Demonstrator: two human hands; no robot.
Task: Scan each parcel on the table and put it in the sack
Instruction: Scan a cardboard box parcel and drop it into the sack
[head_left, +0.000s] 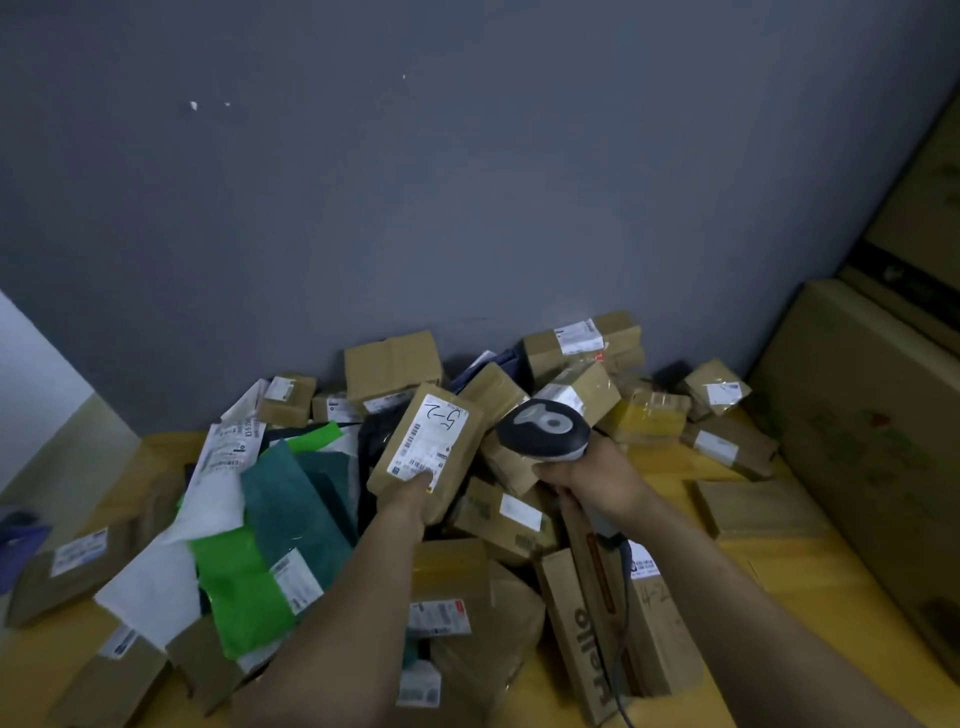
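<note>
My left hand (410, 493) is gripping a small box parcel (427, 447), label up, over the pile. My right hand (587, 475) is gripping the scanner (543, 428) just beside it, to its right.

I count one scanner (543, 428), one parcel (426, 449) in the fingers (423, 477), roughly twenty brown boxes (392, 364) around them, at least five soft bags (244, 587) and at least three big cartons (872, 415).

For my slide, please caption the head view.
Left hand holds a labelled parcel; right hand holds a scanner beside it.
</note>
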